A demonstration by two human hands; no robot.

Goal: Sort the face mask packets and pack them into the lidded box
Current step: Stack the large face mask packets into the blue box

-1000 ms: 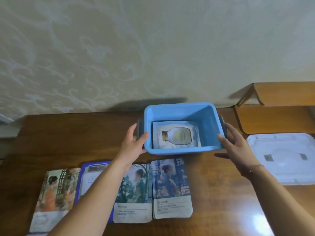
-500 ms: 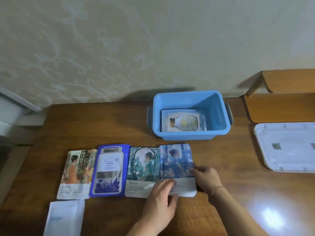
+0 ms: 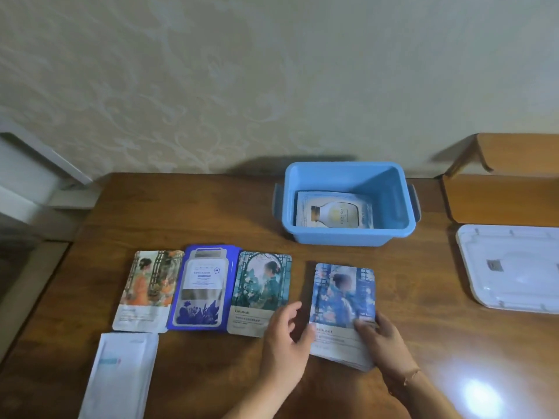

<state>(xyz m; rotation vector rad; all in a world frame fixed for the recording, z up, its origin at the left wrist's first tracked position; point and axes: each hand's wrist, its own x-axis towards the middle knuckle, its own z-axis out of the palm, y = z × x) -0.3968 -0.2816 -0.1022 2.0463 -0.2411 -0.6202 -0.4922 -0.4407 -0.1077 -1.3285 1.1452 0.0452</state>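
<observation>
My right hand [image 3: 381, 343] grips the lower right of a stack of blue-picture mask packets [image 3: 344, 294], lifted off the table and held apart from the row. My left hand [image 3: 286, 343] hovers beside the stack's lower left with fingers loosely spread, holding nothing. On the table lie a green-picture packet [image 3: 260, 288], a dark blue packet [image 3: 202, 285], an orange-picture packet [image 3: 148, 285] and a white packet [image 3: 121, 373]. The blue box [image 3: 348, 234] stands behind, with a bottle-picture packet [image 3: 332, 211] inside. Its white lid [image 3: 511, 267] lies at the right.
The wooden table [image 3: 181, 213] runs back to a patterned wall. A wooden shelf unit [image 3: 499, 195] stands at the back right, just behind the lid. At the left the table edge drops to the floor beside a white ledge [image 3: 27, 182].
Both hands left the blue box's sides and came down to the packet row. The blue-picture stack has been picked up and shifted right, away from the green one.
</observation>
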